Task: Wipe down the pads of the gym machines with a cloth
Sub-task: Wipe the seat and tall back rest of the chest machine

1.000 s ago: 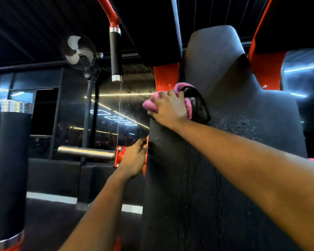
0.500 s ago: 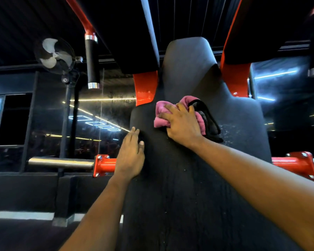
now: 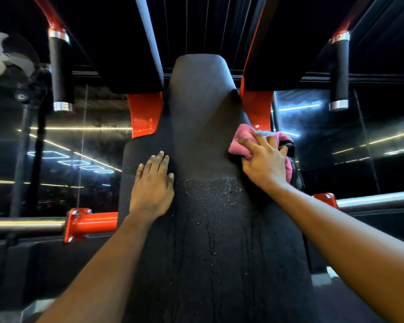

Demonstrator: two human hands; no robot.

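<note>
Dim gym: right hand (image 3: pixel 264 165) clutches crumpled pink cloth (image 3: pixel 241 142) at right edge of black upright backrest pad (image 3: pixel 210 241); droplets (image 3: pixel 219 190) lie lower-left; left hand (image 3: pixel 153 187) rests flat, fingers straight.

Matte black upholstered back pad (image 3: pixel 210 241): plain up top, pale droplet specks across the middle, darker drip streaks twd bottom edge. Crumpled pink fabric cloth (image 3: pixel 241 142) at its right edge, w/ a black part. Glossy red metal frame plates (image 3: pixel 145 113); chrome steel bar (image 3: pixel 23 223); black foam grips (image 3: pixel 61 71) w/ chrome collars.
</note>
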